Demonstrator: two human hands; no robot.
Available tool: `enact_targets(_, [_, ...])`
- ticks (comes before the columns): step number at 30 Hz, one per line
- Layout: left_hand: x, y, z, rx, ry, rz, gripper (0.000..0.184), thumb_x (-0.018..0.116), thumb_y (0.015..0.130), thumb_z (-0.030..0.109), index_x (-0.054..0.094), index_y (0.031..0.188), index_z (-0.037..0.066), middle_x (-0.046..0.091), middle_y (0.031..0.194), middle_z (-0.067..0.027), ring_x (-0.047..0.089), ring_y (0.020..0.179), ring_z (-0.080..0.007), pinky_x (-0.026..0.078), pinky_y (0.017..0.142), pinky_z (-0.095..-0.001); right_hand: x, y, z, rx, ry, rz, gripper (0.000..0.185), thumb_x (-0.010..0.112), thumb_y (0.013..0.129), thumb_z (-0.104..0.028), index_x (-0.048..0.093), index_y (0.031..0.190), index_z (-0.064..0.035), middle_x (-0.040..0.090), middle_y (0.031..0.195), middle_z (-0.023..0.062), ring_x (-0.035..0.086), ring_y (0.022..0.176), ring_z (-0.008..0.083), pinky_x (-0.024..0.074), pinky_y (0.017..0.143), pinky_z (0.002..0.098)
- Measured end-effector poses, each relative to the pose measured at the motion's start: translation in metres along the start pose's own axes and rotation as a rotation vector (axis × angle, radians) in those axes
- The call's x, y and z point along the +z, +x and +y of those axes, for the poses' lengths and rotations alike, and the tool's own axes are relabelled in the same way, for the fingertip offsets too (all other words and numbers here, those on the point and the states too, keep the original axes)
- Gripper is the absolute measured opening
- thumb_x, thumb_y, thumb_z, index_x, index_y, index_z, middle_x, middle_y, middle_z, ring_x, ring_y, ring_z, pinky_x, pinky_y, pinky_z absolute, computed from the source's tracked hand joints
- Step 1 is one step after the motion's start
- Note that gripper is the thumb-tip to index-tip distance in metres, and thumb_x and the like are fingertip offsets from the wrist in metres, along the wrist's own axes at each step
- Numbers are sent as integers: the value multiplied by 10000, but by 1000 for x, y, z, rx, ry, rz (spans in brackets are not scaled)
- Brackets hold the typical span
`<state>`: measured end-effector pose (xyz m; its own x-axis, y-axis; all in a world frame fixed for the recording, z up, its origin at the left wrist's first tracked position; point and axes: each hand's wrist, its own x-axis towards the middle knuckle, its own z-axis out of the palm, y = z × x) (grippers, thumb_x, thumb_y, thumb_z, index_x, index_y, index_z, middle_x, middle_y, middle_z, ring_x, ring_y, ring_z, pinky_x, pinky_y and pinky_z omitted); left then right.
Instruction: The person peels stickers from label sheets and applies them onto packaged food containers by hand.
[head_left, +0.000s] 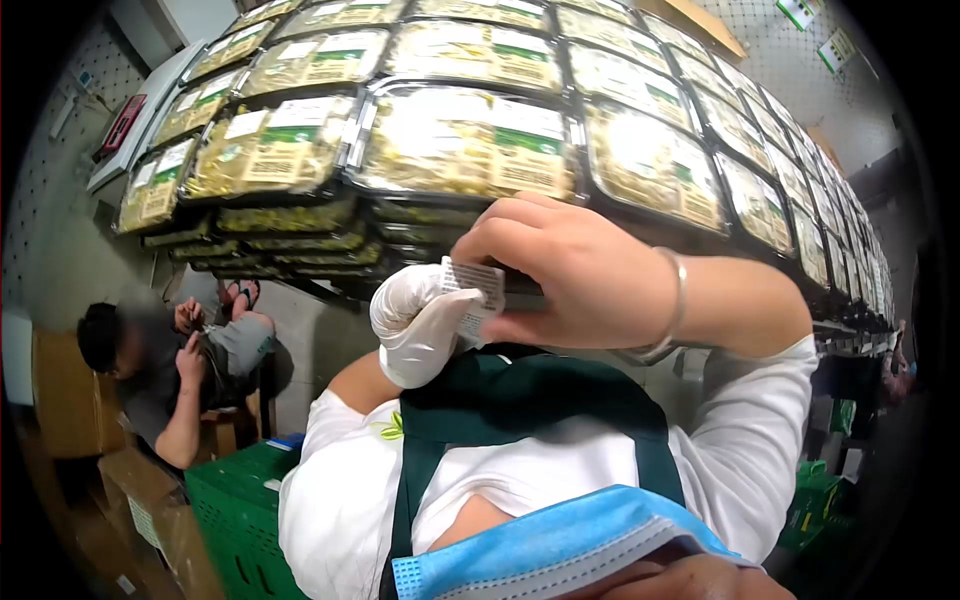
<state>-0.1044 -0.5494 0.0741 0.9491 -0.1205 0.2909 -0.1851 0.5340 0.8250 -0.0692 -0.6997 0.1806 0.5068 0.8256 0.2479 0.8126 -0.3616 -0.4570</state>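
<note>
In a white glove, my left hand (pixel 415 325) is closed on a small printed label (pixel 478 290) in front of my chest. My bare right hand (pixel 565 265), with a bangle at the wrist, reaches in from the right. Its curled fingers and thumb are around the label's right side; whether they grip it is partly hidden. Just beyond my hands stand stacked clear-lidded trays (pixel 465 140) of pale green and yellow food, with white and green labels on their lids.
More stacked trays (pixel 655 155) stretch away to the right. A seated person (pixel 165 390) is at the left, near cardboard boxes (pixel 60 385). A green crate (pixel 240 520) stands at lower left, and green bags (pixel 815 500) lie at lower right.
</note>
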Motion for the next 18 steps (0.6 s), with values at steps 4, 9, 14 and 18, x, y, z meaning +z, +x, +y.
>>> enact_targets(4, [67, -9, -42, 151, -6, 119, 47, 558, 729, -19, 542, 691, 3, 484, 559, 15, 447, 497, -73, 358, 444, -204, -14, -69, 9, -66, 4, 241, 198, 641, 627, 4, 531, 786, -42, 522, 711, 65, 515, 633, 212, 425, 550, 275])
enact_targets(9, [106, -21, -46, -163, 55, -48, 153, 487, 772, -22, 521, 920, -6, 582, 840, -94, 564, 666, -128, 464, 591, -246, -49, -110, 16, 199, 243, 156, 229, 588, 657, 15, 498, 859, -47, 542, 708, 75, 550, 663, 165, 446, 602, 257])
enact_targets(14, [115, -30, -43, -117, 160, 38, 182, 475, 777, -35, 544, 945, -29, 581, 914, -113, 571, 675, -137, 463, 635, -246, -110, -73, 112, 259, 32, 219, 284, 540, 771, -78, 438, 1016, 22, 555, 749, 83, 526, 642, 139, 446, 607, 243])
enact_targets(18, [98, -29, -45, 72, 301, -12, 176, 481, 762, -61, 575, 907, -28, 580, 923, -121, 570, 736, -161, 442, 709, -252, -75, -69, 129, 301, -506, 108, 334, 470, 820, -216, 421, 1086, -21, 550, 871, 105, 523, 842, 209, 423, 733, 321])
